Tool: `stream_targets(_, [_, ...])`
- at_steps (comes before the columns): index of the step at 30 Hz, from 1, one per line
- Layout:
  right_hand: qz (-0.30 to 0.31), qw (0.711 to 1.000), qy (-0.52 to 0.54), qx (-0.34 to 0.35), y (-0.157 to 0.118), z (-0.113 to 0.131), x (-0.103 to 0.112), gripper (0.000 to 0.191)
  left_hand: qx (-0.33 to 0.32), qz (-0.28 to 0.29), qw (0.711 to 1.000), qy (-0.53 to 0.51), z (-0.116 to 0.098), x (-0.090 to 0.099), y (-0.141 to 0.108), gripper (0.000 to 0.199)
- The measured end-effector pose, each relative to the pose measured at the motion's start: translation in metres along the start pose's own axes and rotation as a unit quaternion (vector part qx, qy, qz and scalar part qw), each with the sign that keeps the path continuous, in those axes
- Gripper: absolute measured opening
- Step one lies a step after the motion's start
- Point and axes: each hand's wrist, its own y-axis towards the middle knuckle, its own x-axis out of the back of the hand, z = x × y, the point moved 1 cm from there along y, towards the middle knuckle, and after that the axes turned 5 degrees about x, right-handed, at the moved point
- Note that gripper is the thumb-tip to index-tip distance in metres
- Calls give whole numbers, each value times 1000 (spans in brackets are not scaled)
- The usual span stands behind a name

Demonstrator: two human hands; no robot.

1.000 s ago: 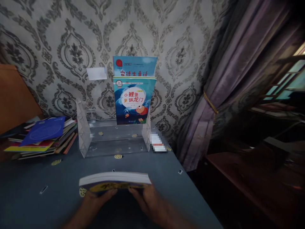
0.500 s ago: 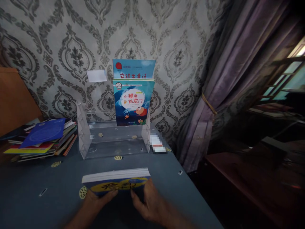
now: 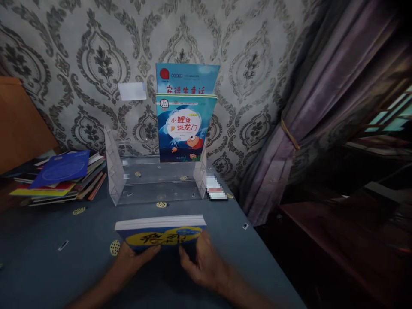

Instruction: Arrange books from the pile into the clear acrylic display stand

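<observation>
Both of my hands hold a thick blue and yellow book [image 3: 161,235], its white page edges facing up, above the front of the table. My left hand [image 3: 130,262] grips its left end and my right hand [image 3: 206,262] its right end, with both thumbs on the cover; the other fingers are mostly hidden behind it. Beyond the book stands a clear tiered rack [image 3: 116,171]. Upright at the rack's upper right is a blue book with an orange fish [image 3: 182,128]. Behind that one, a taller light-blue book [image 3: 189,77] shows its top part.
A messy pile of books [image 3: 64,171] lies at the left of the blue table [image 3: 80,253], near an orange-brown panel [image 3: 22,124]. A blurred-out white item [image 3: 215,189] is right of the rack. A tied purple curtain [image 3: 273,180] hangs past the table's right edge.
The whole view has shifted slightly, with the rack and its books appearing a little larger. My hands still hold the blue and yellow book, which sits slightly higher in the picture.
</observation>
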Motion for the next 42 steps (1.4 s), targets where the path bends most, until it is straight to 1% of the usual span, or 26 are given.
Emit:
stream_targets(1, [0, 1000, 2, -2, 0, -1, -1, 37, -2, -1, 1000, -6, 0, 0, 0, 43])
stream_targets(5, [-11, 1000, 25, -13, -1, -3, -4, 38, 3, 25, 999, -22, -1, -2, 0, 41])
stream_targets(10, [-14, 999, 28, -34, -1, -5, -4, 34, 4, -3, 999, -41, -1, -1, 0, 40])
stream_targets(14, [-5, 999, 40, -35, 2, -3, -3, 31, 9, 5, 999, -43, -3, -1, 0, 39])
stream_targets(18, [-2, 998, 41, -56, 3, -2, -4, 31, -2, -2, 999, -35, -11, -1, -2, 38])
stream_targets(21, [-1, 994, 71, -84, 3, -3, -5, 35, -16, 15, 1000, -2, -16, 1, 1, 34])
stream_targets(23, [7, 988, 93, -119, 5, -3, -4, 36, -37, 25, 999, 30, -15, 6, 4, 33])
stream_targets(27, [54, 968, 132, -205, 9, 0, 0, 32, -84, 19, 990, 115, -10, 19, 11, 41])
stream_targets(30, [53, 959, 158, -229, 12, 1, 2, 29, -116, 23, 977, 179, -17, 28, 15, 45])
stream_targets(33, [36, 954, 175, -242, 16, -4, 2, 29, -129, 77, 969, 196, -33, 34, 24, 46])
stream_targets(35, [22, 955, 166, -243, 22, -10, 1, 30, -133, 118, 965, 194, -46, 35, 35, 48])
stream_targets(37, [6, 960, 149, -239, 29, -19, 0, 31, -146, 142, 960, 194, -56, 34, 49, 51])
stream_targets(39, [-18, 966, 126, -225, 38, -32, -1, 34, -168, 139, 953, 209, -63, 31, 64, 52])
stream_targets(42, [-57, 978, 80, -186, 50, -54, -4, 40, -196, 100, 940, 262, -69, 24, 79, 49])
